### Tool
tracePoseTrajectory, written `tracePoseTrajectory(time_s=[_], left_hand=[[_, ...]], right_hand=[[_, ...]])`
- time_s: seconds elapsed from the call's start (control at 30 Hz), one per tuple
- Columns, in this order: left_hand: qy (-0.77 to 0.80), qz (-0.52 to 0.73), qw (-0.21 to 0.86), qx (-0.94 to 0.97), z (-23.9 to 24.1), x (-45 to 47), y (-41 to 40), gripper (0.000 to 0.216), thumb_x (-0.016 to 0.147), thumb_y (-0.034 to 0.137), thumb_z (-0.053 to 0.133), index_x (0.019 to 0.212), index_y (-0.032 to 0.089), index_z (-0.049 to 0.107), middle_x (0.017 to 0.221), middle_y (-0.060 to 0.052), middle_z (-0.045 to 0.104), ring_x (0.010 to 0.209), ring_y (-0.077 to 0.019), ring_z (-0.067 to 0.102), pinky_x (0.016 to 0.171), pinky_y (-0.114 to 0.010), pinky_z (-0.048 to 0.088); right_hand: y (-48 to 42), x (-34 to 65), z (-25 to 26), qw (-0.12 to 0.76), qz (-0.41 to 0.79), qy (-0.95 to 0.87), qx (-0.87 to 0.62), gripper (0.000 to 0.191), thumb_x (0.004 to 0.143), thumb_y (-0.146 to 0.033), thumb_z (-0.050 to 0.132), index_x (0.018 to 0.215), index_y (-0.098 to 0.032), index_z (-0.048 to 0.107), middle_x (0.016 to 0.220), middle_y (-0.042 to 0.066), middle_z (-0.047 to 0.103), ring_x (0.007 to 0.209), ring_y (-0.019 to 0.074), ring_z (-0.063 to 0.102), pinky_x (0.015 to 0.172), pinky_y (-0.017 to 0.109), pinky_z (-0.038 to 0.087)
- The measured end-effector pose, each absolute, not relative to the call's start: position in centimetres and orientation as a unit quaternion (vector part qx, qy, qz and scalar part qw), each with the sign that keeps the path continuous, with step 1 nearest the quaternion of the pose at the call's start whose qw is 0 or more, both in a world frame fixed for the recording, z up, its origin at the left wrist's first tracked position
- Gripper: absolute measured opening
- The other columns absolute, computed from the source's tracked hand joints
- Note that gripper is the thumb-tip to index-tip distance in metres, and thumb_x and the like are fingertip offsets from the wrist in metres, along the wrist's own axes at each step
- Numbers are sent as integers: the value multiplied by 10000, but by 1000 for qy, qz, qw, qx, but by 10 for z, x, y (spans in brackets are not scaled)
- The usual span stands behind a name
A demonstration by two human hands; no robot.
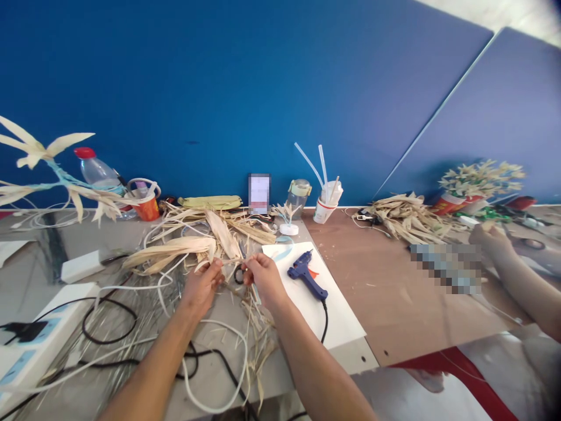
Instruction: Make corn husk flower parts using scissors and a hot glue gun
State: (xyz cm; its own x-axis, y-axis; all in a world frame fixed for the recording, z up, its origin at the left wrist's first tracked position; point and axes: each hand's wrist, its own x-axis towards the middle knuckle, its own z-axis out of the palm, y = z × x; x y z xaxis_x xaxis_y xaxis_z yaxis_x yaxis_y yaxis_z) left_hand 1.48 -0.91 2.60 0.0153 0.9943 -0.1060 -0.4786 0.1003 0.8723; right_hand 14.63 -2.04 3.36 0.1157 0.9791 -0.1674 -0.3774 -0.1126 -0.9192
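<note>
My left hand (204,287) and my right hand (263,279) are close together over the pale table, fingers pinched. Between them runs a thin pale strip of corn husk (229,261), with one end in each hand. Dried corn husks (169,252) lie heaped just beyond my fingers, and narrow scraps (258,327) are scattered below. Right of my right hand, a blue hot glue gun (307,276) rests on a white sheet of paper (346,327). A small husk flower (287,213) stands on a round white base behind the paper.
A power strip (44,327) and looping cables occupy the left side. Tall husk flowers (55,166) lean in there. A bottle (94,169), an orange cup (146,204), a phone (260,193), a jar (299,196) and a paper cup (325,209) line the back. A co-worker's arm (517,275) reaches in at right.
</note>
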Motion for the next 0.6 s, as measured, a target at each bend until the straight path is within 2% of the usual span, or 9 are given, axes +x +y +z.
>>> tracePoseTrajectory(time_s=[0.1,0.2,0.27,0.33,0.47,0.6], left_hand=[[392,550,645,357,24,17,-12,316,587,310,813,581,149,540,491,81,408,442,-45,313,457,-203,295],[407,546,641,354,24,20,-13,330,571,338,812,573,146,544,492,78,414,445,-48,320,453,-208,292],[418,571,623,334,25,21,-12,332,546,334,820,576,148,547,491,81,418,437,-43,308,448,-206,289],[418,598,603,322,25,20,-10,321,545,321,818,584,155,546,477,90,396,428,-42,295,443,-203,284],[422,595,589,349,20,17,-7,298,579,344,804,615,164,569,473,83,396,443,-56,335,446,-201,281],[421,539,606,406,12,16,-9,324,589,406,789,593,162,576,474,66,425,452,-66,349,444,-203,276]], right_hand=[[-19,150,37,641,547,-288,-455,115,683,-282,582,657,-188,520,407,-75,497,351,71,428,403,185,313],[-19,154,42,682,552,-245,-413,232,694,-398,615,738,-189,525,581,-47,595,385,67,467,420,197,343],[-20,155,43,681,582,-225,-385,327,701,-499,594,808,-195,540,686,-34,624,408,71,496,424,204,355],[-21,151,41,653,608,-242,-381,358,707,-527,585,838,-196,553,651,-41,607,409,75,494,421,201,343],[-23,139,32,604,571,-345,-436,211,703,-374,635,730,-184,549,450,-72,506,398,78,435,437,195,312],[-22,135,28,614,543,-357,-448,122,691,-259,580,611,-184,525,407,-72,473,382,72,379,436,205,281]])
